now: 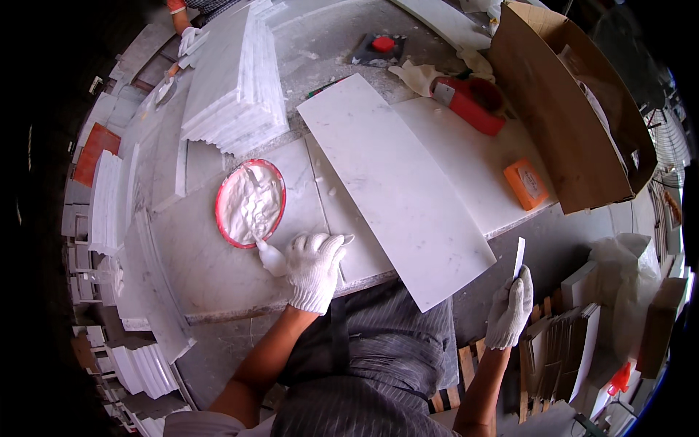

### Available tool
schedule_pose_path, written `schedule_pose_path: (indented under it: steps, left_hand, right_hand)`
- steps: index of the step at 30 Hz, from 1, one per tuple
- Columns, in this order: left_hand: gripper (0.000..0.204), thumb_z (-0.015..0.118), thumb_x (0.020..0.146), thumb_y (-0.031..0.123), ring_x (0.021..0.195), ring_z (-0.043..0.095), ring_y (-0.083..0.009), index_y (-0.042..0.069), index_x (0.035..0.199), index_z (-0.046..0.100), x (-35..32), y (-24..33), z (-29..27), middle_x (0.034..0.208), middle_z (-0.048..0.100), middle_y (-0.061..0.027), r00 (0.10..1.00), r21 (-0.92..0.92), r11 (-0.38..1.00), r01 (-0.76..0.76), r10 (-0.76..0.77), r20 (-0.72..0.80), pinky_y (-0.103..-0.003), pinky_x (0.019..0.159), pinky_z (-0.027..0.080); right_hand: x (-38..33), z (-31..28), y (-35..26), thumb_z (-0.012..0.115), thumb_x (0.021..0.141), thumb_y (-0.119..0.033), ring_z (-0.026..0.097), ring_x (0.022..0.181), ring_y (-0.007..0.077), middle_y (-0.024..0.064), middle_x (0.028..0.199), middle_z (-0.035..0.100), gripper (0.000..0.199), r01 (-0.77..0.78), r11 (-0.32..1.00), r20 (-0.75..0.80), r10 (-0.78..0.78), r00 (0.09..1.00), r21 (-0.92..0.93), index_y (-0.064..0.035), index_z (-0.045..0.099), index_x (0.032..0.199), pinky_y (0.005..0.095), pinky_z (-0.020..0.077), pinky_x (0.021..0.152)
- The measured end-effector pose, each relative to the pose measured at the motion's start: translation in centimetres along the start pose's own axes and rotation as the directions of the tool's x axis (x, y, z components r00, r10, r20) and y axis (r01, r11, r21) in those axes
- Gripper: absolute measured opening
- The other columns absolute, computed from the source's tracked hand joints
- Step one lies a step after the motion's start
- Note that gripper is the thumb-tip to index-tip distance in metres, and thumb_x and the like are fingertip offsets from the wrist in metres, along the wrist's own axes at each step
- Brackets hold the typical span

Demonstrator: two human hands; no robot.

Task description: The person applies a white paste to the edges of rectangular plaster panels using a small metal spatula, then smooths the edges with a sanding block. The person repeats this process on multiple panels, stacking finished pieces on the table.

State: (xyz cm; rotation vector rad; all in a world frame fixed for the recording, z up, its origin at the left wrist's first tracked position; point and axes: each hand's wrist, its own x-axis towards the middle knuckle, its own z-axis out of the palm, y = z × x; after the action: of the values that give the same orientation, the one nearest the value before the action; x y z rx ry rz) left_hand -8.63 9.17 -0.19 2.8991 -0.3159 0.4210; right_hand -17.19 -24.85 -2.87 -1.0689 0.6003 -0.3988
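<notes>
**White paste in a red-rimmed dish, a thin strip in the other hand**

The person is standing at a stone counter (218, 277), both hands in white work gloves. The left hand (313, 266) is closing around the handle of a small scraper (268, 255), whose tip is reaching to the edge of a round, red-rimmed dish (250, 203). The dish is sitting flat on the counter and is holding a thick layer of white paste, smeared and ridged across nearly its whole inside.

The right hand (510, 309) is hanging off to the side, past the counter's edge, gripping a thin white strip (518, 257) that is pointing upright between the fingers.

Just right of the dish, a long white marble slab (397, 186) is lying at an angle across other pale slabs, one corner jutting over the counter's edge toward the person. Behind the dish, a stack of marble tiles (237, 80) is standing in stepped layers. Farther back, a red power tool (470, 102) is resting beside a crumpled glove (415, 76), and a small orange box (526, 183) is sitting near the right end. A large open cardboard box (575, 109) is leaning at that end; I cannot tell what is inside it.

At the far left, another person's gloved hand (189, 38) is touching the tile stack.
</notes>
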Motion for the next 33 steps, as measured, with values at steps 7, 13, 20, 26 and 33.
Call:
schedule_pose_path:
  steps: [7, 13, 20, 26, 33]
  left_hand:
    - [0.015, 0.073, 0.083, 0.019, 0.084, 0.058, -0.0264, 0.015, 0.098, 0.074, 5.8, 4.4, -1.0, 0.084, 0.064, -0.0017, 0.966, -0.243, 0.959, -0.144, 0.083, -0.245, -0.042, 0.079, 0.047]
    - [0.011, 0.068, 0.085, 0.025, 0.085, 0.061, -0.028, 0.014, 0.087, 0.071, 13.8, 9.4, 3.4, 0.079, 0.063, -0.0049, 0.913, -0.086, 0.912, -0.401, 0.39, -0.123, -0.042, 0.081, 0.05]
    - [0.007, 0.065, 0.082, 0.018, 0.076, 0.06, -0.0262, 0.016, 0.084, 0.071, 15.8, 10.0, 4.5, 0.074, 0.06, -0.005, 0.802, 0.009, 0.805, -0.594, 0.593, -0.069, -0.041, 0.078, 0.052]
    - [0.009, 0.063, 0.086, 0.021, 0.079, 0.06, -0.0256, 0.015, 0.086, 0.07, 18.1, 8.6, 4.5, 0.077, 0.062, -0.0057, 0.798, 0.028, 0.799, -0.601, 0.602, -0.029, -0.04, 0.078, 0.052]
    - [0.009, 0.064, 0.085, 0.021, 0.082, 0.06, -0.0255, 0.015, 0.083, 0.071, 17.1, 9.2, 4.4, 0.076, 0.062, -0.0033, 0.707, -0.109, 0.699, -0.706, 0.705, -0.061, -0.04, 0.081, 0.051]
  right_hand:
    - [0.3, -0.8, 1.0, 0.059, 0.101, -0.012, 0.053, 0.074, 0.0037, 0.002, 0.096, 0.063, 0.038, 0.012, 0.998, -0.049, -0.009, 0.999, 0.063, 0.0008, 0.053, 0.136, 0.0171, 0.0448, 0.062]
    - [-0.3, 1.7, -0.5, 0.064, 0.097, -0.016, 0.047, 0.074, 0.0048, 0.0002, 0.091, 0.058, 0.041, 0.019, 0.998, -0.161, -0.01, 0.987, 0.055, 0.0052, 0.057, 0.131, 0.0183, 0.0396, 0.065]
    - [-0.2, -1.1, 0.3, 0.064, 0.097, -0.018, 0.05, 0.074, 0.0051, 0.0008, 0.093, 0.06, 0.041, 0.008, 0.999, -0.131, -0.003, 0.991, 0.04, 0.0045, 0.058, 0.131, 0.0192, 0.0405, 0.065]
    - [0.2, 1.0, -0.3, 0.063, 0.098, -0.018, 0.048, 0.07, 0.0052, -0.0003, 0.089, 0.058, 0.04, -0.001, 1.0, -0.123, -0.002, 0.992, -0.023, 0.0044, 0.057, 0.131, 0.0191, 0.04, 0.062]
    - [0.6, -0.4, 0.1, 0.059, 0.101, -0.014, 0.052, 0.073, 0.0048, 0.0004, 0.093, 0.059, 0.039, 0.016, 0.996, -0.013, -0.015, 1.0, 0.084, 0.0032, 0.052, 0.135, 0.0179, 0.0433, 0.062]
